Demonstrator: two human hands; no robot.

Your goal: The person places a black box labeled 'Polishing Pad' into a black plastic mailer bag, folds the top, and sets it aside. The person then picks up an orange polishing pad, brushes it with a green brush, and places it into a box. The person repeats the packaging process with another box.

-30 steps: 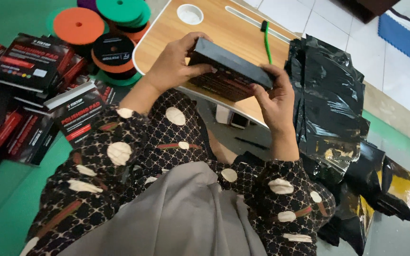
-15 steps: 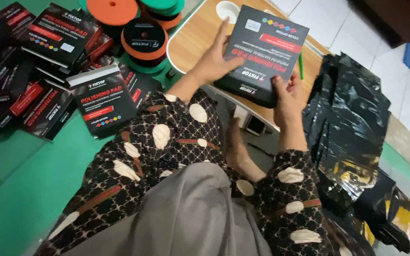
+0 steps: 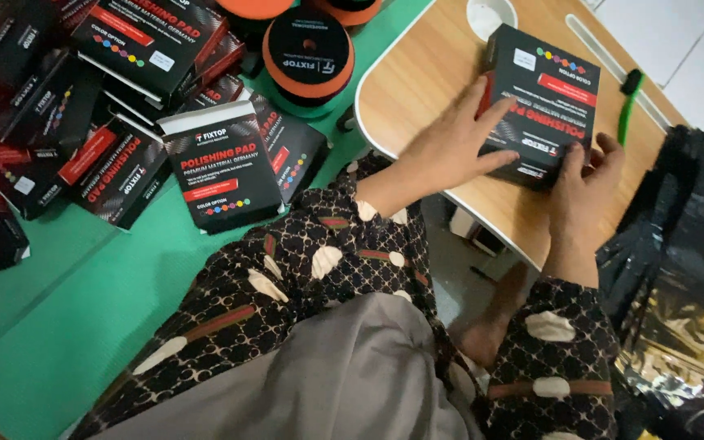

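Head view looks down on a black box (image 3: 543, 102) lying flat on the wooden worktop (image 3: 425, 90), printed face up. Left hand (image 3: 454, 147) rests on the box's near-left part, palm down, fingers spread and flat on the lid, not curled around it. Right hand (image 3: 584, 175) grips the box's near-right corner, thumb on top, fingers wrapped at the edge. Beyond the right hand a green brush (image 3: 627, 106) lies on the worktop. Far past the left hand sits a white round cup (image 3: 490, 15). Left of the left hand, on the green floor mat (image 3: 83, 326), lie similar black boxes (image 3: 222, 167) and an orange-and-black round pad (image 3: 307, 53). Right of the right hand lie crumpled black plastic bags (image 3: 678, 269).
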